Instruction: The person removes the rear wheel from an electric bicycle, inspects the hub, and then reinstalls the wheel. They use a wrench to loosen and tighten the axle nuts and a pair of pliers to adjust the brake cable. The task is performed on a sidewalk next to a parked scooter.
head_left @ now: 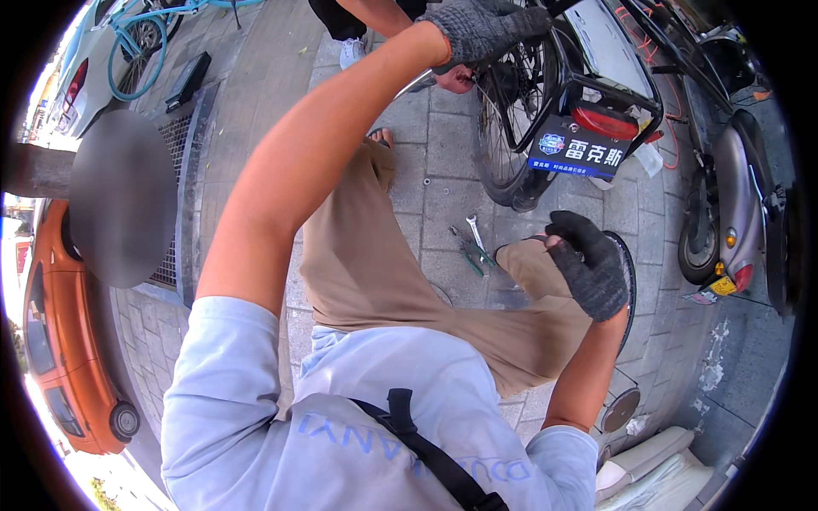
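My left hand (490,32), in a grey knitted glove, reaches to the top of a black bicycle (521,128). Its fingers are bent together at the dark frame above the rear wheel (503,166); what they grip is hidden. Just below it, a co-worker's bare hand (456,80) is close to the wheel hub. My right hand (590,266), in a dark grey glove, is raised above my knee, fingers curled but apart from the thumb, nothing visible between them. A fingertip shows bare. On the paving between my legs lie green-handled pliers (471,258) and a wrench (474,226).
The bicycle carries a white box (609,43), a red rear light (603,122) and a dark plate (575,152). A grey scooter (737,200) stands at right. A tree trunk (38,170), grating (175,170) and orange car (72,341) are at left. Folded pale sheets (648,468) lie lower right.
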